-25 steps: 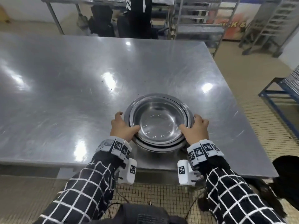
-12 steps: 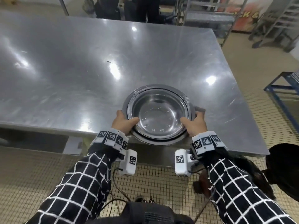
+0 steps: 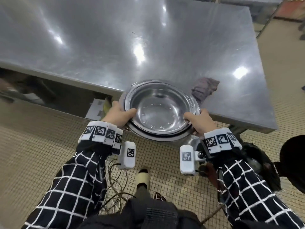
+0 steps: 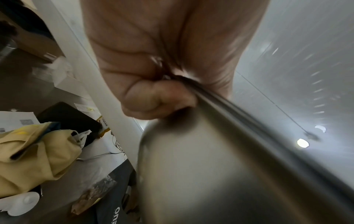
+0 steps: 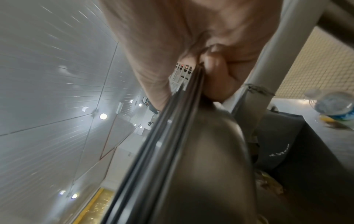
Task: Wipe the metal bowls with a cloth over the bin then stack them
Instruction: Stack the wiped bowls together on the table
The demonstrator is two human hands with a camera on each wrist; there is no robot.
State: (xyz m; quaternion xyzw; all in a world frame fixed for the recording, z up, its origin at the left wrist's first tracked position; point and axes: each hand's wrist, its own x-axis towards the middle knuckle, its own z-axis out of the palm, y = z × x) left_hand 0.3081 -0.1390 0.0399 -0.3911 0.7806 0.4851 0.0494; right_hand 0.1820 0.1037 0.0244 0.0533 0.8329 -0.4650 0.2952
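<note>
A stack of nested metal bowls (image 3: 159, 111) hangs in the air, half past the near edge of the steel table (image 3: 115, 47). My left hand (image 3: 119, 115) grips the stack's left rim, thumb inside and fingers under. My right hand (image 3: 198, 120) grips the right rim the same way. In the left wrist view my left hand's fingers (image 4: 153, 98) curl under the bowls' rims (image 4: 239, 115). The right wrist view shows several stacked rims (image 5: 172, 121) pinched in my right hand (image 5: 203, 63). A dark crumpled cloth (image 3: 205, 90) lies on the table just right of the bowls.
A black bin (image 3: 262, 164) stands on the tiled floor at the right, below the table corner. Under the table lie a yellow bag (image 4: 28, 153), papers and boxes. A plastic bottle (image 5: 333, 106) rests on a ledge. Cables (image 3: 115, 187) trail by my foot.
Both hands have lifted the bowl stack off the table and drawn it toward me past the near edge. The cloth, hidden before, now shows on the table.
</note>
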